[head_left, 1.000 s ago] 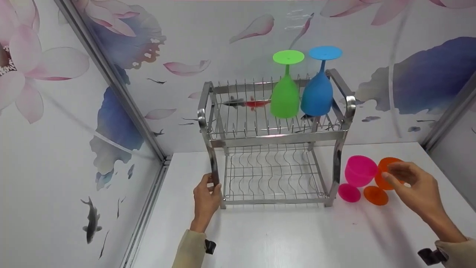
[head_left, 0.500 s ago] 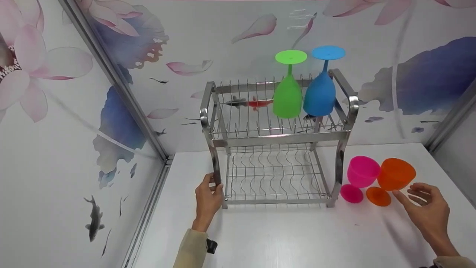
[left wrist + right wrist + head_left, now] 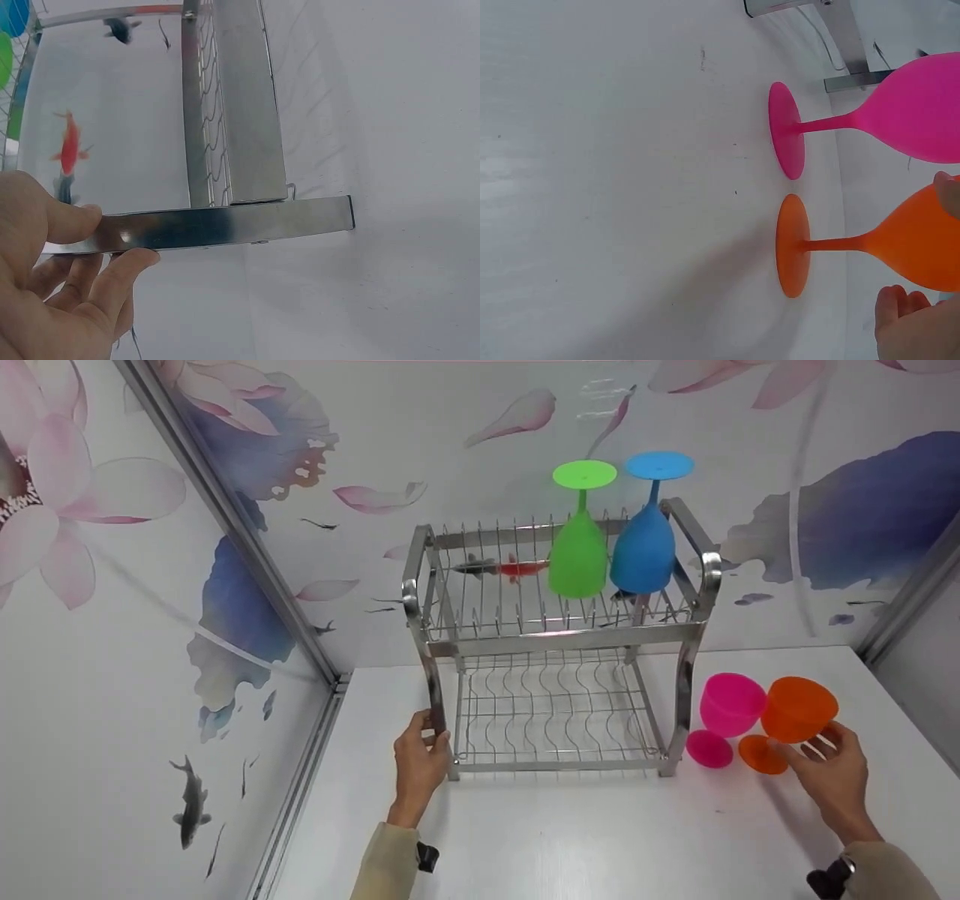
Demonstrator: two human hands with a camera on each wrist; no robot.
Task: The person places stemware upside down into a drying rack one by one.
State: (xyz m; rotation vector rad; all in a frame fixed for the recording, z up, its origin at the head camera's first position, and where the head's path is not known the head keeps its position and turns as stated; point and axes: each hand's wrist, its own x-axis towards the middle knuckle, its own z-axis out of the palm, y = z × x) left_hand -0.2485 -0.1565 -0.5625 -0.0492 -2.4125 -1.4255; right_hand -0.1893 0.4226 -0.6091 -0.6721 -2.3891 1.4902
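Note:
A two-tier metal dish rack [image 3: 562, 641] stands on the white table. My left hand [image 3: 420, 761] pinches its front left leg between thumb and fingers; the left wrist view shows the thumb on one face of the metal bar [image 3: 180, 229] and fingers on the other. On the upper tier a green goblet [image 3: 577, 559] and a blue goblet [image 3: 643, 556] stand upside down. Right of the rack, my right hand [image 3: 832, 780] is at an upright orange goblet [image 3: 799, 709]. Its thumb overlaps the bowl's edge in the right wrist view, while the fingers [image 3: 900, 300] lie beside the bowl, apart from it.
An upright pink goblet [image 3: 731, 705] stands close beside the orange one, between it and the rack. The lower wire tier [image 3: 555, 712] is visible below the upper one. Patterned wall panels [image 3: 375, 435] border the table [image 3: 555, 840] at the back and sides.
My right hand first drew back from behind the orange goblet toward the front right, then came in left and up against it. The left hand keeps its hold on the rack leg.

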